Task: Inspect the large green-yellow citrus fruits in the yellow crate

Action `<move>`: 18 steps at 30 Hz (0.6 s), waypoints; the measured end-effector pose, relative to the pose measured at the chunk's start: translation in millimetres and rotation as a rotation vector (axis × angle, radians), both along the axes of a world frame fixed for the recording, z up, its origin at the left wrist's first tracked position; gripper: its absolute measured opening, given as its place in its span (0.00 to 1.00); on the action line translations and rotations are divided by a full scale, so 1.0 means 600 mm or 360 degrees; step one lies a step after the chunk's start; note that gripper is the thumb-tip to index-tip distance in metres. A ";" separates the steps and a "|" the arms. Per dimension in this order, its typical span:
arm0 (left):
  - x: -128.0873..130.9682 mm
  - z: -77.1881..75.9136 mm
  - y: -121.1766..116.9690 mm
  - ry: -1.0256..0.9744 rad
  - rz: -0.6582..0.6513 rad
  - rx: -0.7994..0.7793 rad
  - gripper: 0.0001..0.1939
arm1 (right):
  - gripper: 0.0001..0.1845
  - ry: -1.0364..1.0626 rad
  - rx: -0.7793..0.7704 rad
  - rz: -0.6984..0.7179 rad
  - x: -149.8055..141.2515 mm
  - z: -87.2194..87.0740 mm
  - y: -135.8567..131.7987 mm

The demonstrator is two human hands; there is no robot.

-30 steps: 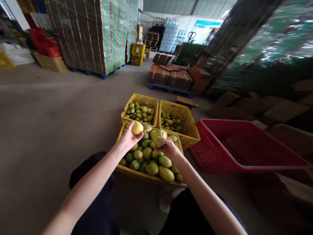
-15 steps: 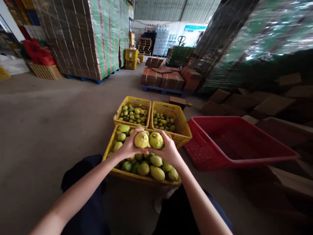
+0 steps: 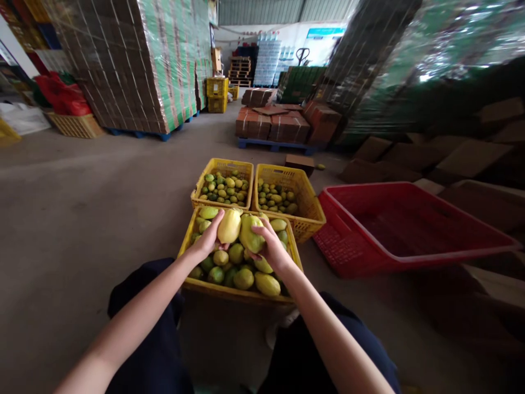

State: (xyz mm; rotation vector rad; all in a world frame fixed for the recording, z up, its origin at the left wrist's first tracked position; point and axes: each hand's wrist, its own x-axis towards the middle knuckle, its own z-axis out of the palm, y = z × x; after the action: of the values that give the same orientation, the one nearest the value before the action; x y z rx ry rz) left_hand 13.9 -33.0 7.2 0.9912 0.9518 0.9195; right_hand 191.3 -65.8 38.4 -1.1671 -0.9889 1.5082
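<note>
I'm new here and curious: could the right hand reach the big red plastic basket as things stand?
Probably: nothing visible blocks the way to the red plastic basket, though the right hand holds a yellow-green oval fruit.

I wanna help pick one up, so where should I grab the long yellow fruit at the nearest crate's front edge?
Probably around its middle, coming straight down from above. The long yellow fruit lies on its side, longer from left to right, with its top uncovered. The greener fruit on its left and the crate's front rim crowd it, so above looks easiest.
</note>
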 end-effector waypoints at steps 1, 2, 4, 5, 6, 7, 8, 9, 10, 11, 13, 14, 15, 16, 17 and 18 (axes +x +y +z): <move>0.000 0.004 0.005 -0.0007 -0.0069 -0.0108 0.40 | 0.22 0.0120 -0.0127 -0.0035 -0.006 -0.001 0.004; 0.000 0.007 0.008 -0.0009 -0.0135 -0.0199 0.39 | 0.23 0.0210 -0.0237 -0.0072 -0.010 -0.001 0.008; 0.000 0.008 0.011 -0.0009 -0.0206 -0.0332 0.37 | 0.25 0.0286 -0.0382 -0.0143 -0.014 -0.002 0.018; 0.002 0.006 0.011 -0.0013 -0.0188 -0.0381 0.36 | 0.26 0.0286 -0.0409 -0.0165 -0.014 -0.002 0.022; 0.003 0.002 0.012 -0.0026 -0.0139 -0.0424 0.35 | 0.25 0.0278 -0.0409 -0.0185 -0.015 -0.004 0.026; 0.005 -0.003 0.013 -0.0052 -0.0072 -0.0462 0.34 | 0.25 0.0272 -0.0398 -0.0203 -0.016 -0.006 0.028; 0.007 -0.009 0.015 -0.0089 -0.0005 -0.0496 0.32 | 0.24 0.0275 -0.0393 -0.0223 -0.017 -0.009 0.031; 0.009 -0.016 0.017 -0.0132 0.0050 -0.0529 0.31 | 0.23 0.0291 -0.0405 -0.0246 -0.019 -0.013 0.032; 0.011 -0.023 0.021 -0.0174 0.0087 -0.0560 0.31 | 0.22 0.0317 -0.0434 -0.0274 -0.021 -0.016 0.034; 0.013 -0.029 0.025 -0.0210 0.0103 -0.0592 0.30 | 0.22 0.0347 -0.0477 -0.0302 -0.022 -0.019 0.036; 0.017 -0.037 0.032 -0.0270 0.0101 -0.0652 0.30 | 0.22 0.0389 -0.0555 -0.0347 -0.025 -0.025 0.042; 0.019 -0.039 0.035 -0.0301 0.0107 -0.0671 0.30 | 0.23 0.0398 -0.0564 -0.0363 -0.026 -0.027 0.045; 0.022 -0.039 0.037 -0.0335 0.0125 -0.0679 0.29 | 0.24 0.0397 -0.0549 -0.0374 -0.026 -0.029 0.048; 0.024 -0.036 0.038 -0.0369 0.0158 -0.0671 0.28 | 0.25 0.0385 -0.0520 -0.0385 -0.026 -0.031 0.051; 0.027 -0.031 0.038 -0.0402 0.0208 -0.0646 0.26 | 0.25 0.0359 -0.0480 -0.0400 -0.027 -0.033 0.053; 0.030 -0.023 0.037 -0.0434 0.0268 -0.0609 0.24 | 0.25 0.0322 -0.0433 -0.0427 -0.028 -0.034 0.054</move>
State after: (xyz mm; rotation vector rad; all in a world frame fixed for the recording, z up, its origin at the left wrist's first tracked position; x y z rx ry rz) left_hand 31.9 -10.7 -6.7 0.4542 0.9421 0.9399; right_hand 174.3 -33.2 17.7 -1.2515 -0.4804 1.5366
